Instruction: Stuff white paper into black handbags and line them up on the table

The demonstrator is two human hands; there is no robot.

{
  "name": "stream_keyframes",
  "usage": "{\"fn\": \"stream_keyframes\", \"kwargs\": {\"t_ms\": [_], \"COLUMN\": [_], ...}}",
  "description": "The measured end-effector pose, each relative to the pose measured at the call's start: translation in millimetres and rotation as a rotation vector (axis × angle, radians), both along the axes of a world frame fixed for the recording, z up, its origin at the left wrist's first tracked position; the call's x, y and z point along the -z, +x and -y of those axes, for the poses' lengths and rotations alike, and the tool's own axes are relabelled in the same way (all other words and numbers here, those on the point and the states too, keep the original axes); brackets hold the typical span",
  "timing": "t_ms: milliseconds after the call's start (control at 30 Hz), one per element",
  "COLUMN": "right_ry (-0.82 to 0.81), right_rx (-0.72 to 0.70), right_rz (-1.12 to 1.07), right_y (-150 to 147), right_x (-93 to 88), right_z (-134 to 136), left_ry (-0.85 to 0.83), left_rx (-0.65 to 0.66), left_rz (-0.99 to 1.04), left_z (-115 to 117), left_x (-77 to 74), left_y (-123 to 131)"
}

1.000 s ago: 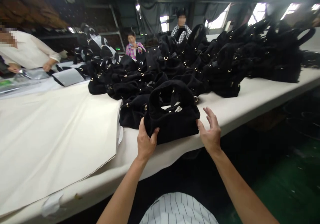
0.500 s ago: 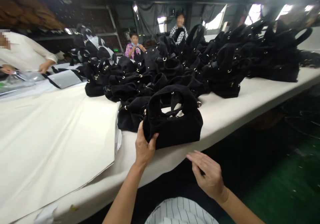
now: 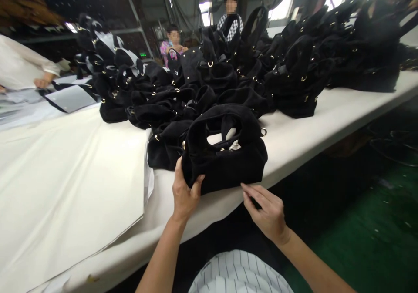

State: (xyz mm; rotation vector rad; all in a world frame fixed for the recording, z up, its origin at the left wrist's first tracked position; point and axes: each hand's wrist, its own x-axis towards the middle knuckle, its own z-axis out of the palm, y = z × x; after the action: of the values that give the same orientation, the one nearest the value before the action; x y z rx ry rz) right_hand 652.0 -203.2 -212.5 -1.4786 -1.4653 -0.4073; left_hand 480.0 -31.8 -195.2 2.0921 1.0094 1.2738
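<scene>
Your left hand (image 3: 184,193) grips the bag (image 3: 225,153) by its near-left corner; bag sits at the bench (image 3: 294,140) edge, right in front of both hands. Right hand (image 3: 266,210) is loosely open, fingertips at the bag's bottom edge. Looks like you're checking/straightening it; next prob. needs a right-hand grip.

A black suede handbag (image 3: 225,156) sits at the near edge of the white worktop (image 3: 326,123). The left hand (image 3: 184,193) pinches the bag's lower left corner, thumb on the front. The right hand (image 3: 266,212) hovers at the worktop's edge, fingertips (image 3: 244,187) touching the bag's bottom right rim. Behind lies a heap of black handbags (image 3: 261,66). A cream sheet (image 3: 65,175) covers the worktop's left part. Three people stand farther off.
</scene>
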Motion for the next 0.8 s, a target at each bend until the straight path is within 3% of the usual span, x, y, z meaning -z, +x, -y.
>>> {"fn": "stream_keyframes", "kwargs": {"t_ms": [233,400,567,800], "right_ry": [-0.017,-0.043,-0.100,-0.071], "right_rx": [0.054,-0.023,0.059,0.021], "right_rz": [0.067,-0.041,0.058,0.017], "right_y": [2,2,3,2], "right_x": [18.7,17.9,21.8,20.7], "right_z": [-12,-5,-3,-5], "left_ry": [0.025,0.029,0.013,0.019], "left_rx": [0.017,0.007,0.013,0.010], "left_rz": [-0.016,-0.015,-0.012,-0.012], "left_z": [0,0,0,0], "left_x": [-1.0,-1.4,-1.3,-2.6], "left_y": [-1,0,0,1]}}
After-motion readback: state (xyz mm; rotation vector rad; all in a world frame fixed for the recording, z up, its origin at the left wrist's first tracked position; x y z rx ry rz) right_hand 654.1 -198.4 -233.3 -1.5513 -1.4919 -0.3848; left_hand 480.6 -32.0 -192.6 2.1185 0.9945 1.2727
